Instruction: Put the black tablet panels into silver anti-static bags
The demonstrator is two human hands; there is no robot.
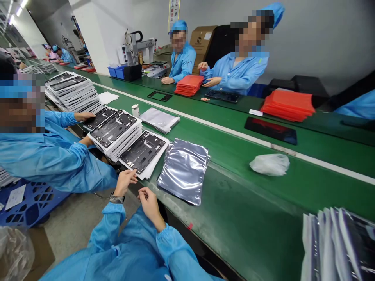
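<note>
My left hand [125, 182] is at the near corner of a black tablet housing [143, 151], fingers slightly bent and apart. Its fingertips overlap that corner; I see no firm grip. The housing lies on white sheets at the table edge. Just to the right, my right hand [150, 205] hovers before the edge, fingers loosely curled, with nothing visible in it. A stack of shiny grey plastic bags [184, 169] lies flat beyond it. Left of the housing stands a taller stack of housings interleaved with white sheets [117, 130], with a co-worker's hands beside it.
A white packet [159, 119] and a small white bottle [135, 110] stand behind the housings. Across the green belt [228, 156] are a crumpled clear bag [270, 164], a dark panel [271, 130] and red stacks [288, 105]. Bagged items [331, 246] stand at lower right.
</note>
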